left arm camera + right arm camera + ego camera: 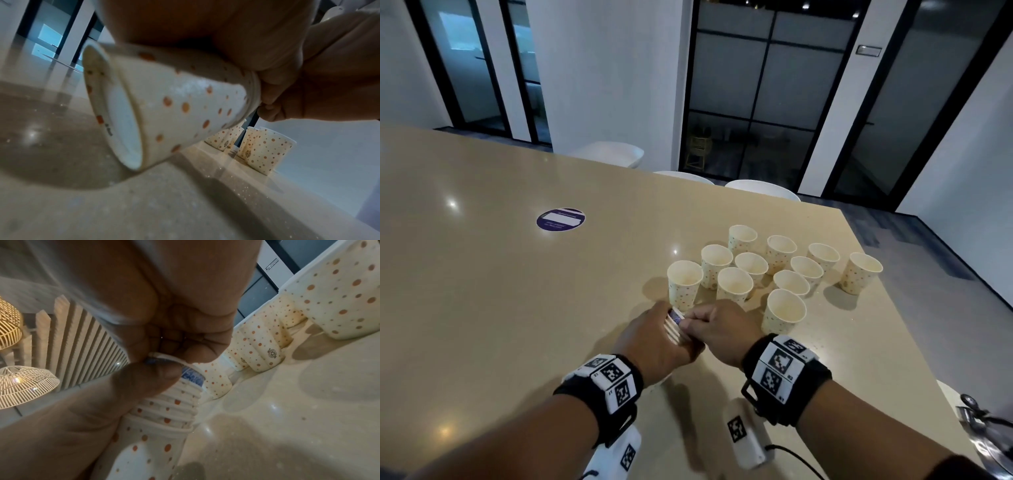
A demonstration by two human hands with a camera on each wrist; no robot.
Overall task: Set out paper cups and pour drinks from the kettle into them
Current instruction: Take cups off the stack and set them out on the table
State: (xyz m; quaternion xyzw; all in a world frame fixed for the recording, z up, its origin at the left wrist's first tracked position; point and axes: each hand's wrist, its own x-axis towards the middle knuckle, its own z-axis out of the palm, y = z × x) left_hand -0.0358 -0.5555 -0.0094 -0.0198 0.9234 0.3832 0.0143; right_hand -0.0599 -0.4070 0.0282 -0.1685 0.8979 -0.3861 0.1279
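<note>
Head view: eleven white cups (pixel 753 267) with orange dots stand upright and open in a cluster on the beige table (pixel 500 274). Just in front, the left hand (pixel 654 342) wraps a tilted stack (pixel 164 415) of nested dotted cups, base toward the table. The right hand (pixel 717 330) pinches the top cup's rim, a blue-printed one.

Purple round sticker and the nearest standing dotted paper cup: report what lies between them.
Head view: bare beige tabletop between purple round sticker and dotted paper cup.
</note>
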